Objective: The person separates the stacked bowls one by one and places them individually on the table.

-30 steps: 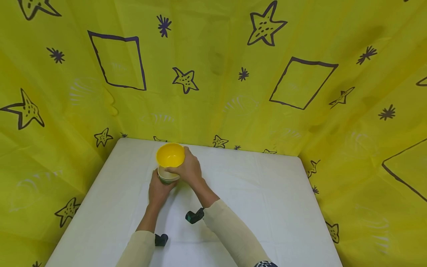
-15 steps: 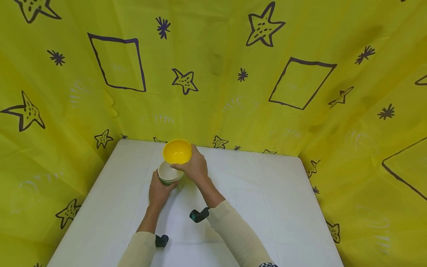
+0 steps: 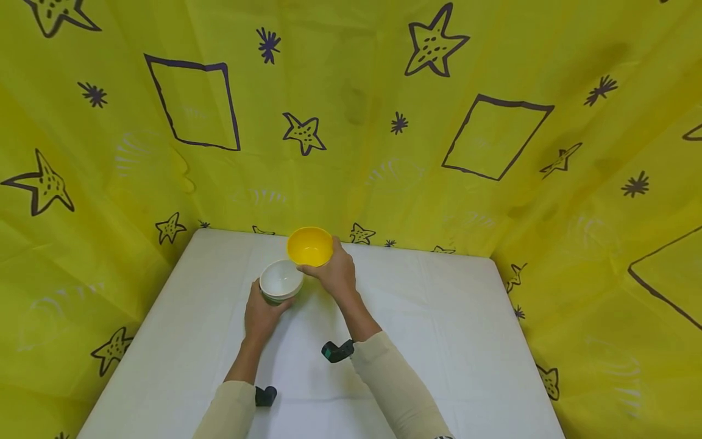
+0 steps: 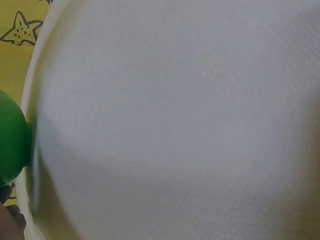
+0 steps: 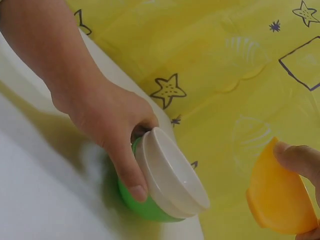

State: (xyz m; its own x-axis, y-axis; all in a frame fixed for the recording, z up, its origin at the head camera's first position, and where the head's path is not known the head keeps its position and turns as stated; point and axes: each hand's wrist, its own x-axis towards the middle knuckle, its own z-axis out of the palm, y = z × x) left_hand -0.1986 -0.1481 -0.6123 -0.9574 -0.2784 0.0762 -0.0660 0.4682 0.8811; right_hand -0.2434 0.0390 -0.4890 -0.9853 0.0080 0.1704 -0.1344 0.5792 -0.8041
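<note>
My left hand (image 3: pixel 262 314) grips a stack of nested bowls from the side, thumb curled round the near side. A white bowl (image 3: pixel 281 279) tops the stack, with a second white rim just under it and a green bowl (image 5: pixel 135 205) at the bottom. Only the green bowl (image 4: pixel 10 140) shows at the edge of the left wrist view. To the right and slightly beyond, my right hand (image 3: pixel 338 273) pinches a yellow bowl (image 3: pixel 309 247) by its rim. In the right wrist view the yellow bowl (image 5: pixel 280 192) is held apart from the stack.
A white-covered table (image 3: pixel 428 341) lies under both hands. Yellow curtains (image 3: pixel 351 177) with drawn stars and frames stand along its back and sides. A small dark camera (image 3: pixel 265 396) sits on the left wrist and another camera (image 3: pixel 336 352) on the right.
My right hand has carried the yellow bowl to the right, away from over the stack, uncovering the white bowl's inside. The left hand with the stack has stayed nearly still.
</note>
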